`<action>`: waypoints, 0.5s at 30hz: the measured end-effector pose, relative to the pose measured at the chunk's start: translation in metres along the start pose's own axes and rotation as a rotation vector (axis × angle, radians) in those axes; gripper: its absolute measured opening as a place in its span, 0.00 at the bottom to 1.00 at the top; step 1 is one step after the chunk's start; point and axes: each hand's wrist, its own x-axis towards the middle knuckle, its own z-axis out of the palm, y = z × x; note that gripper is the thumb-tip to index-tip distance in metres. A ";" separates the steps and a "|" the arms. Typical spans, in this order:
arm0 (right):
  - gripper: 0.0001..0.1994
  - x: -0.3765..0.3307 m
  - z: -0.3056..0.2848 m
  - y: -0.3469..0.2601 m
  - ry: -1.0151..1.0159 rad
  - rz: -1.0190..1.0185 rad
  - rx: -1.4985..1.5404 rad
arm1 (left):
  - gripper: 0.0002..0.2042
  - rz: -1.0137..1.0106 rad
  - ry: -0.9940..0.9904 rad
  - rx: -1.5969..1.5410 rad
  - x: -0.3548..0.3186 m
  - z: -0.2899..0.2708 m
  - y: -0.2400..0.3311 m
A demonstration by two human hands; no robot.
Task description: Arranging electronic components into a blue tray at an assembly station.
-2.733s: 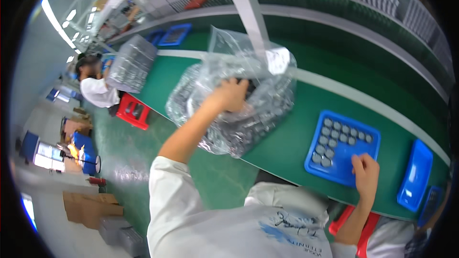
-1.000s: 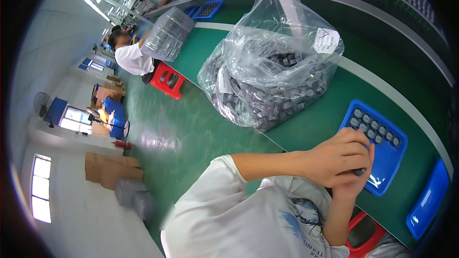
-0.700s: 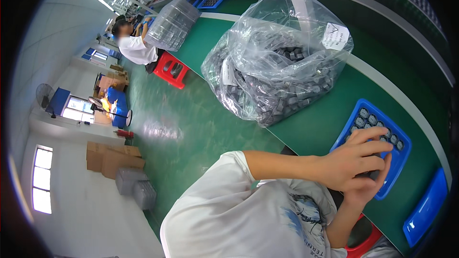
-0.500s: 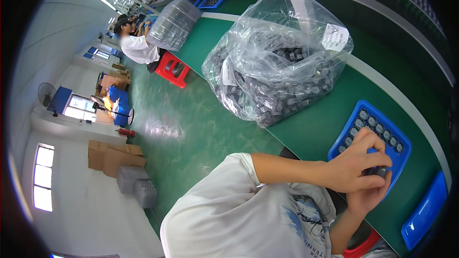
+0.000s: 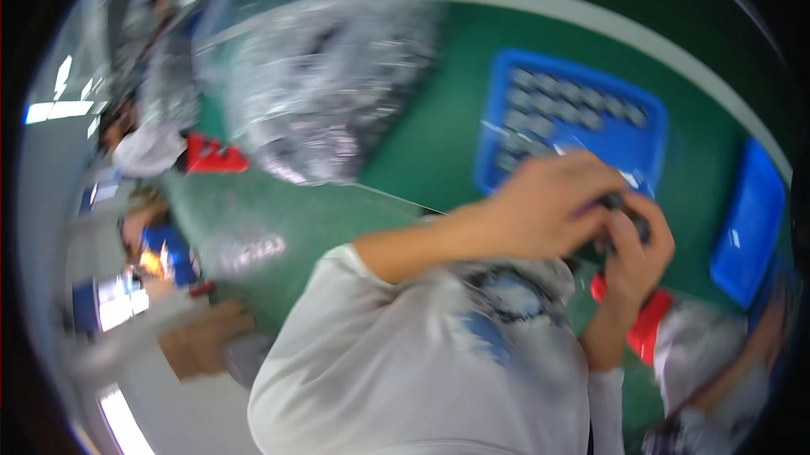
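Note:
My left hand (image 5: 561, 202) and my right hand (image 5: 639, 257) meet in front of the near edge of a blue tray (image 5: 491, 147). Between their fingers is a small dark grey part (image 5: 643, 230), partly hidden and smeared by motion. My right fingers curl round it, while the fingertips of my left hand close on its near side. Whether it is one piece or two I cannot tell. Inside the tray, several round grey parts (image 5: 544, 105) lie in rows along the far and left sides; bare blue bottom shows at the right.
A large clear plastic bag (image 5: 337, 75) full of grey parts stands left of the tray on the green table (image 5: 456, 134). Another blue tray (image 5: 747, 227) lies at the right. A person (image 5: 717, 345) is at lower right; another (image 5: 148, 147) sits far left near a red stool (image 5: 211, 156).
The view has swung right and blurred, so bag and tray appear further left. My hands have drawn back from over the tray to its near edge, still together round the dark part.

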 end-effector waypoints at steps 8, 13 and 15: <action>0.11 0.039 -0.056 -0.016 -0.121 0.044 -0.067 | 0.11 0.197 -0.085 0.369 0.010 0.010 -0.021; 0.19 0.055 -0.085 -0.017 0.005 0.214 0.550 | 0.06 0.280 -0.231 0.614 0.021 0.019 -0.035; 0.20 0.054 -0.106 -0.007 -0.091 0.187 0.556 | 0.05 0.296 -0.261 0.541 0.020 0.017 -0.030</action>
